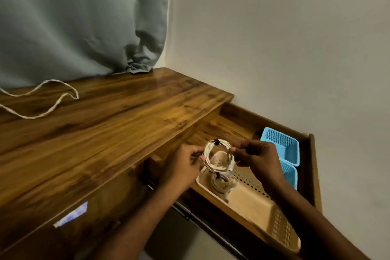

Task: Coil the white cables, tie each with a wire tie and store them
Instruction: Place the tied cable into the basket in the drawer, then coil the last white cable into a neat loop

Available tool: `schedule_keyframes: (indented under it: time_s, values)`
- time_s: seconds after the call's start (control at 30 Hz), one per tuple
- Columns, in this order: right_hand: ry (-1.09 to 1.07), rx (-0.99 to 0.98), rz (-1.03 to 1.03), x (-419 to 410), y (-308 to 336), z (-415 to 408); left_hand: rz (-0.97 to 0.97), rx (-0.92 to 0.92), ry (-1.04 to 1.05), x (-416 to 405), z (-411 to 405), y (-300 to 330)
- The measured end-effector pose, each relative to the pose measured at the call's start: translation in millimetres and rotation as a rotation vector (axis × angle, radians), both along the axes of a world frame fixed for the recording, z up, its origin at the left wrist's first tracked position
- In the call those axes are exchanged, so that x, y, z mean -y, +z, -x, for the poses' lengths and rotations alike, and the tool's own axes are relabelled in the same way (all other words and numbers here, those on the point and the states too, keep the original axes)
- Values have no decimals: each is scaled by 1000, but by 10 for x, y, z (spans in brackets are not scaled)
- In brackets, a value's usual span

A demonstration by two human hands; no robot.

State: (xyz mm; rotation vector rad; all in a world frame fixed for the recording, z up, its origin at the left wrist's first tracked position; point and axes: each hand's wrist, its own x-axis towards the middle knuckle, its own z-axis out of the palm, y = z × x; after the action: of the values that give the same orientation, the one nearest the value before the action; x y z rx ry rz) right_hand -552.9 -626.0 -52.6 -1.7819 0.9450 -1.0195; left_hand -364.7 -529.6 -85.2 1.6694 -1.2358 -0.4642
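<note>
Room: a plain pale wall [274, 38] meets a grey-green curtain [73, 17] whose gathered hem rests on the far edge of a wooden desk [95, 133].
Desk: glossy, dark-grained planks; a loose white cable [48, 99] snakes over its far left part, well apart from the drawer.
Drawer: an open wooden drawer [238, 124] juts from the desk's right end, its side wall close to the pale wall.
Tray: a beige perforated plastic tray [253, 202], long and shallow, lies in the drawer's near half; a tied coil [222, 182] sits at its far end.
Baskets: two blue mesh baskets [282, 145] stand in the drawer, right of the tray.
Coil: a round white coil [217, 155], bound by a dark tie [215, 141] at its top, is held upright above the tray's far end.
Left hand: the left hand [181, 164] pinches the coil's left side.
Right hand: the right hand [257, 158] pinches its right side, fingers curled.
Room to move: bare wood lies in the drawer beyond the tray.
</note>
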Motion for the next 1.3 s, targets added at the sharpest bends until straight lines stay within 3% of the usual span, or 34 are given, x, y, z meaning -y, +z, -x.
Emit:
schedule_keyframes:
  time_s: [0.2,0.43,0.63,0.73,0.97,1.17,1.3]
  values:
    - [-67,-136,-112,91,-296,662,-212,176,-252,91,531,-262]
    - [-146,-622,11,292,-708,1143,-465,548,-419,221,1108,-295]
    - [-88,-755,31,357,-756,1070,-551,519,-409,294,1226,-259]
    - [-102,-811,57,369,-728,1002,-456,417,-351,294,1167,-283]
    - [-112,-700,272,253,-313,336,-136,341,-136,96,455,69]
    - [280,-511,394,-98,53,-1289,-74,359,254,-483,-899,361]
    - [518,-320,415,-716,216,-2686,-153,394,506,-1232,-1791,384]
